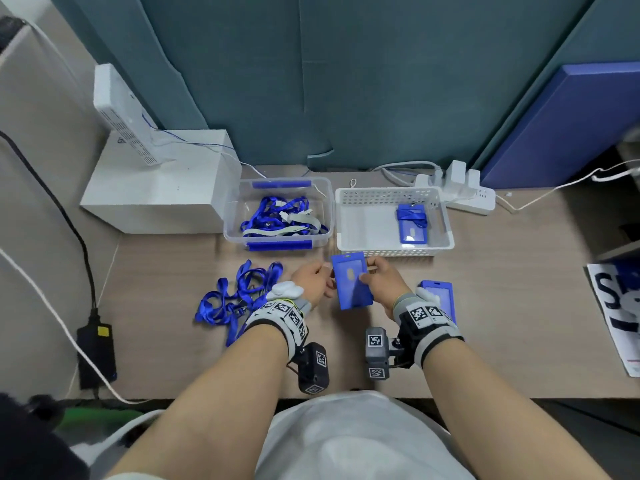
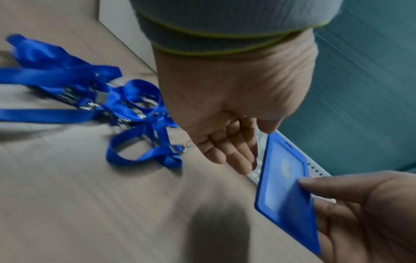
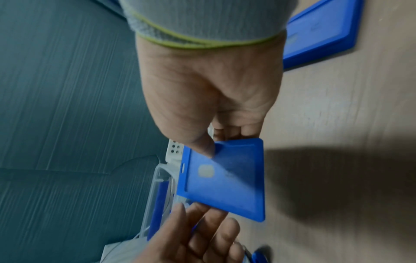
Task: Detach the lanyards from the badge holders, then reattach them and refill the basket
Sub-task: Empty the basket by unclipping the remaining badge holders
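Two hands were up over the wood-grain desk (image 1: 485, 341), and only one was actually holding anything. The right hand (image 1: 382, 284) pinched a blue rectangular plastic badge holder (image 1: 351, 282), thumb on the front face and the other fingers behind it, with the holder tilted and lifted off the desk. The left hand (image 1: 313, 280) sat just left of the holder, fingers loosely extended toward its left edge; whether the fingertips touched the edge, I couldn't tell.

Moving outward: a second blue badge holder (image 1: 441, 296) lay flat on the desk, partly hidden under the right wrist. A tangled pile of loose blue fabric lanyards with metal clips (image 1: 235, 299) sat on the desk to the left of the left wrist. Farther back, the white perforated plastic basket (image 1: 384, 252) held one blue badge holder with a lanyard wrapped round it (image 1: 410, 221). Beside it on the left, a clear plastic tub with blue latches (image 1: 235, 233) had more blue and grey lanyards inside. A white power strip (image 1: 474, 199) sat far right.
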